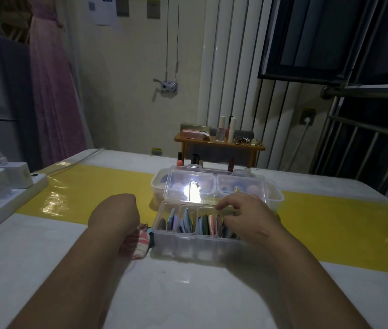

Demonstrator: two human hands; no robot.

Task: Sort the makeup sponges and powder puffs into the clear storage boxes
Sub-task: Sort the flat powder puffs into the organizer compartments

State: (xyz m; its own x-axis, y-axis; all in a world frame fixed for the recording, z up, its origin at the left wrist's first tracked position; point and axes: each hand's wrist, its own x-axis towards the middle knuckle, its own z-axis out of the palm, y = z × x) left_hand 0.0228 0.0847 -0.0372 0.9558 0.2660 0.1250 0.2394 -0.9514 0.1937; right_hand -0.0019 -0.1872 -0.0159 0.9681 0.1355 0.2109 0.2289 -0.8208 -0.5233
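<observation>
1. Clear plastic divided box stood open on the table, lid raised just beyond the right fingertips.
2. Right hand hovered over the box's right-end compartments. Fingers were bent, tips dipping among the contents. Could not tell whether they pinched anything.
3. Powder puffs stood on edge in rows, filling the compartments directly under and to the left of those fingers.
4. Left hand was curled downward just left of the box, over a striped fabric pouch. Its fingers were hidden behind the back of the hand, so the grip could not be determined.
5. Second clear box sat beyond the lid, well past both hands' fingers. Rounded makeup sponges showed dimly through the plastic.
6. Judgement: sorting looked nearly complete. Both boxes held items and no loose puffs or sponges lay near the fingers. The pouch may still hold some, and the lid was not yet closed.
</observation>
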